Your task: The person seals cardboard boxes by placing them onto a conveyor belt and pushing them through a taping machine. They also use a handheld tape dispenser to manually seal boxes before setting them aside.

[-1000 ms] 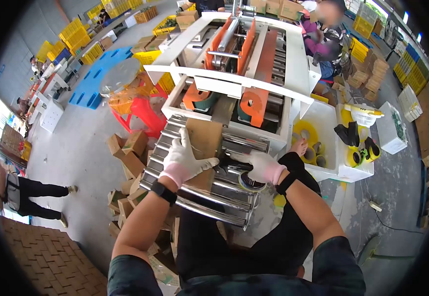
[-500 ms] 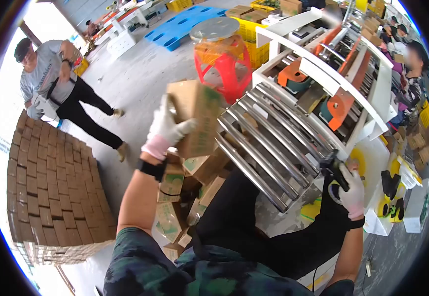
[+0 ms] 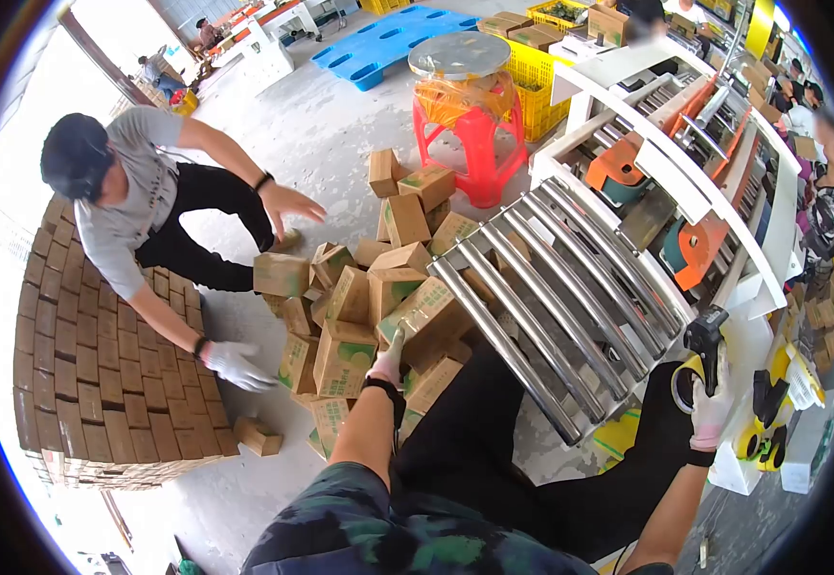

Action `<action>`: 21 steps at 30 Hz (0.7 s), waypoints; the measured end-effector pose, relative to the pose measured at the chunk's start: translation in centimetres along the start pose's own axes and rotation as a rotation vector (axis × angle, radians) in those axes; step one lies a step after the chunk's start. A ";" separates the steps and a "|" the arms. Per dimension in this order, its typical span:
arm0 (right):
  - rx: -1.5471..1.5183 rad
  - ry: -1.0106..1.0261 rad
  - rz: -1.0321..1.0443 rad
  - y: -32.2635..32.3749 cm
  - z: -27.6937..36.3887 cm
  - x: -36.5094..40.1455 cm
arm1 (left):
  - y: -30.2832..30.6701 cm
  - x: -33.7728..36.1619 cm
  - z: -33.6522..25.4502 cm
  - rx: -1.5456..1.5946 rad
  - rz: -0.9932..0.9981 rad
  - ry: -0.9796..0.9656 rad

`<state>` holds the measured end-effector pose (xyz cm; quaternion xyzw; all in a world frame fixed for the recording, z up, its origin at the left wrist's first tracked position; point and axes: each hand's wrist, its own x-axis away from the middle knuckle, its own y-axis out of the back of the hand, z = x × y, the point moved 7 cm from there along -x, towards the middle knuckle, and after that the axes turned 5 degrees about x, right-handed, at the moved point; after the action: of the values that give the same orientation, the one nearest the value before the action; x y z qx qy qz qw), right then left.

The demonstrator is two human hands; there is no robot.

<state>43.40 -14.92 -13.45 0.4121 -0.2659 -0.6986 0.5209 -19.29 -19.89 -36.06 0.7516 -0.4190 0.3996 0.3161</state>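
Observation:
My left hand [image 3: 389, 360], in a white and pink glove, is down at the pile, closed on the near edge of a taped brown carton [image 3: 422, 309]. Its thumb or a finger lies along the top face; the other fingers are mostly hidden. This carton rests tilted on other loose cartons [image 3: 348, 356] with green print. In my gloved right hand [image 3: 710, 414] is a black tape gun [image 3: 706, 337], held upright near my knee at the right of the roller conveyor [image 3: 541, 316]. A tape roll shows beside the hand.
A co-worker [image 3: 125, 216] bends over the pile from the left, both hands reaching out. Behind them stands a tall stack of cartons [image 3: 101, 355]. A red stool [image 3: 474, 158], a blue pallet [image 3: 388, 43] and a carton-sealing machine [image 3: 666, 192] stand beyond.
My left hand has dropped from a raised carton to the pile. The co-worker has stepped in, bent down and stretched both arms towards the cartons. My view has shifted; the right hand still grips the tape gun.

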 end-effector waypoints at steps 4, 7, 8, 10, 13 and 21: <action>0.005 -0.018 0.038 -1.3 -1.8 0.2 | -2.5 -2.7 3.8 0.481 0.305 0.178; 0.086 0.021 0.050 -1.2 0.3 0.0 | -2.4 -2.3 4.3 0.671 0.222 0.255; 0.094 0.034 0.043 -1.3 0.5 -0.1 | -2.4 -2.3 4.0 0.702 0.183 0.264; 0.115 0.055 0.028 -1.3 1.0 0.2 | -2.0 -2.5 3.2 0.690 0.141 0.196; 0.142 0.083 -0.008 -0.7 2.0 0.3 | 0.9 -2.2 3.0 0.629 0.164 0.016; 0.086 0.090 -0.030 -0.1 3.1 0.3 | 10.8 7.4 0.9 0.861 0.229 -0.094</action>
<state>40.72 -15.34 -12.01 0.4690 -0.2658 -0.6750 0.5038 -26.10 -28.32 -28.57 0.7808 -0.3089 0.5354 -0.0911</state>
